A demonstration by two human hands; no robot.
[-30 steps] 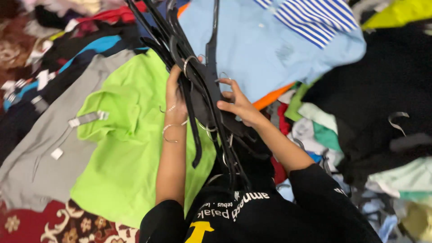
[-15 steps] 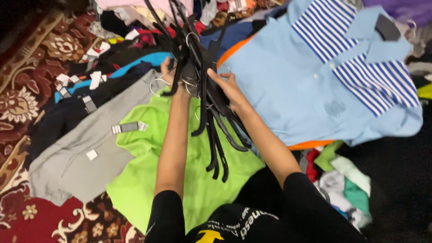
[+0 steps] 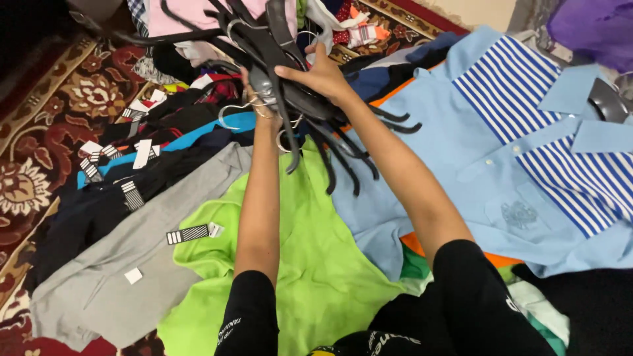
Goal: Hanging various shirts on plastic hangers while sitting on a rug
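Clothes are covering the floor edge to edge: the light blue striped shirt (image 3: 501, 178) is spreading right, the lime green shirt (image 3: 297, 264) lying under my arms, the patterned carpet (image 3: 39, 145) showing left. I am stretching both arms forward. My left grip (image 3: 254, 89) and right grip (image 3: 323, 74) are closing around the bundle of black hangers (image 3: 290, 79), raised above the pile.
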